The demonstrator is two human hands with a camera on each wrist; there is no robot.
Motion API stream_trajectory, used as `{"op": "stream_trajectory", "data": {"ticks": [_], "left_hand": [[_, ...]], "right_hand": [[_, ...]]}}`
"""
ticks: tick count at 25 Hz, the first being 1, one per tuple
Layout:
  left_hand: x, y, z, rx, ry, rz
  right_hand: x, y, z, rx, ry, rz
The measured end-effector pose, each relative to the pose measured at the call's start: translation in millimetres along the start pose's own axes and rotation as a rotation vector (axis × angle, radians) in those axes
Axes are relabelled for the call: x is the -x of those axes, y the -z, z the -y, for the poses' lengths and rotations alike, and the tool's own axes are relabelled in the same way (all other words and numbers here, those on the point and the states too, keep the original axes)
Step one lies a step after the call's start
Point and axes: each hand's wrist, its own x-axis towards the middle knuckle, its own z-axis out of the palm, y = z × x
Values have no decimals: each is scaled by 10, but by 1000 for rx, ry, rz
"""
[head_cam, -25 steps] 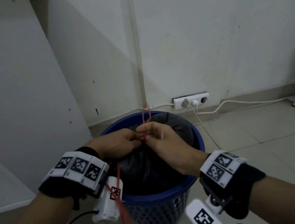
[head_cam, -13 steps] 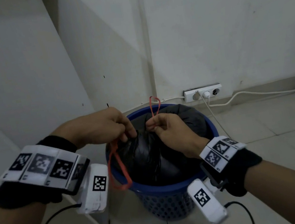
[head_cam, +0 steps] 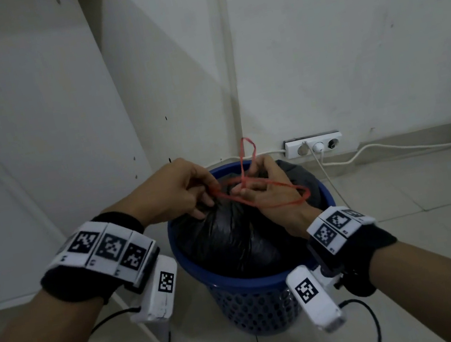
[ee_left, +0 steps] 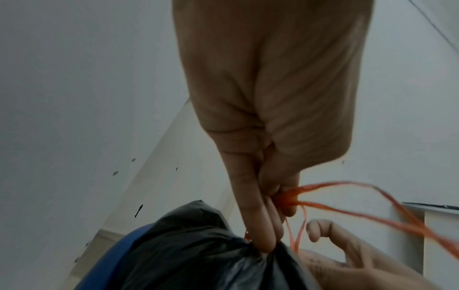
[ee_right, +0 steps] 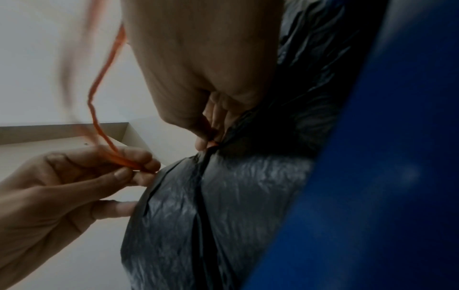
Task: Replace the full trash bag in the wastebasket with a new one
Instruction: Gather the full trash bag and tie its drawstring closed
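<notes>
Tying the gathered black plastic trash bag (head_cam: pixel 230 239) in the blue perforated wastebasket (head_cam: pixel 254 304) goes best with tension: left hand (head_cam: pixel 170 189) and right hand (head_cam: pixel 266 184) each pinch the red drawstring (head_cam: pixel 281 188); they should cinch evenly.

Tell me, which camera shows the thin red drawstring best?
The head view: the thin red drawstring shows whole, looped between both hands above the black bag. The left wrist view shows strands leaving the pinch; the right wrist view, one blurred strand.

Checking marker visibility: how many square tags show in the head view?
8. Three on the left wristband, one on the left camera, three on the right wristband, one on the right camera. More may be hidden round the wrists.
</notes>
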Motion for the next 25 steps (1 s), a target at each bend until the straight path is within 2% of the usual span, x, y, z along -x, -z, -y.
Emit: {"op": "stream_trajectory", "data": {"ticks": [3,8,10,14,17,22,25], "left_hand": [[-6,30,4,-21,-43,-4],[-60,-3,6,-242,-137,-128],[-110,-108,-22,-193,-191,-196],[-203,-566,-79,63,-252,-194],[-344,-840,-22,324,-143,-257],[-486,-1039,212,263,37,-506],[-535,-1084,295,425,220,-639]], "right_hand": [[-11,16,-51,-61,-89,-16],[-45,27,-79,-172,-136,-5],[-54,8,-89,-232,-164,-40],[-51,5,-65,-290,-220,-42],[-45,34,-57,-315,-265,-76],[-44,104,-53,-381,-276,-135],[-37,151,-14,-351,-265,-99]]}}
